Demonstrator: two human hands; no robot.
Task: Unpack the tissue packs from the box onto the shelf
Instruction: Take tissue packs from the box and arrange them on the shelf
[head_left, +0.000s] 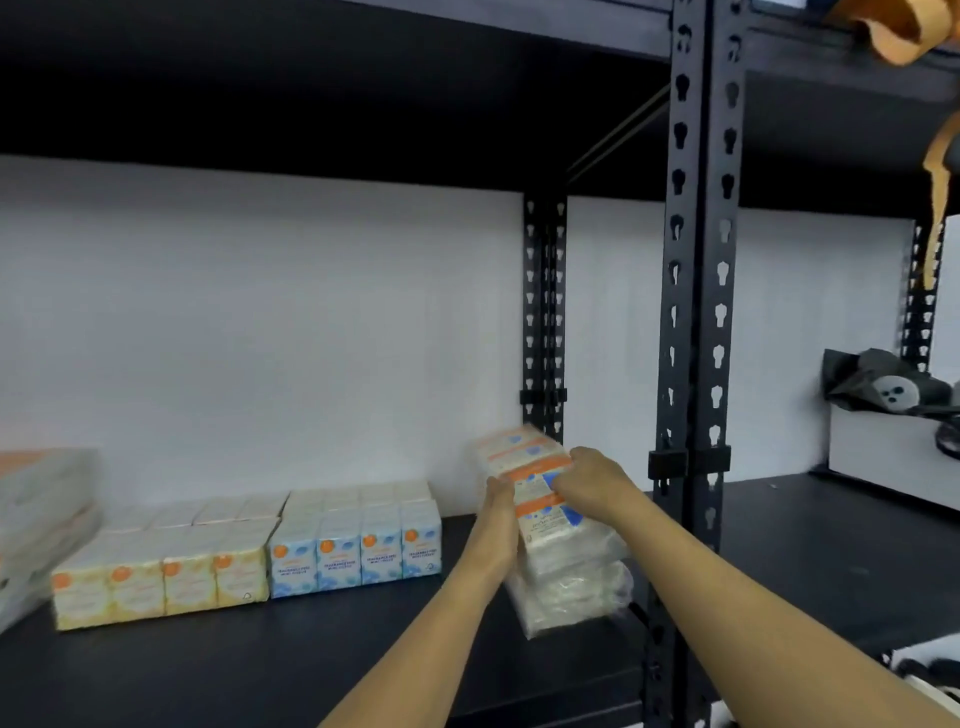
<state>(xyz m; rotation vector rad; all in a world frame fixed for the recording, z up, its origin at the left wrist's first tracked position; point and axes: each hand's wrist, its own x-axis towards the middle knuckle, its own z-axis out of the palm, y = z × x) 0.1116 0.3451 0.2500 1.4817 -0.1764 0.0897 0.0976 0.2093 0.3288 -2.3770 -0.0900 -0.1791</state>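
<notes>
Held bundle: a plastic-wrapped tissue pack bundle (550, 525), blurred, carried above the shelf board (363, 644), not resting on it.
Bundle axis: long axis runs from near and low to far and high, tilted, the far end leaning toward the rear upright (544, 312).
Left hand: left hand (500, 506) pressed flat against the bundle's left face, fingers wrapped on the wrap.
Right hand: right hand (587, 480) clasped over the bundle's upper right edge; both hands grip the one bundle between them.
Nearer hand: judged about equal; the right sits slightly higher and farther along the bundle.
Deciding relation: open shelf board lies directly below and to the left of the bundle, between it and the blue packs (356, 553); the front upright (698, 312) stands just beside the bundle's right side.
Likely move: lowering leftward and levelling the long axis, keeping clear of the upright.
Count, blue packs: four fronts in the front row, with more rows behind.
Count, yellow packs (156, 584): four fronts, more rows behind.
Count, wrapped bundles at far left (41, 514): stacked, number unclear.
Count, held bundles: one.
Box: not in view.
</notes>
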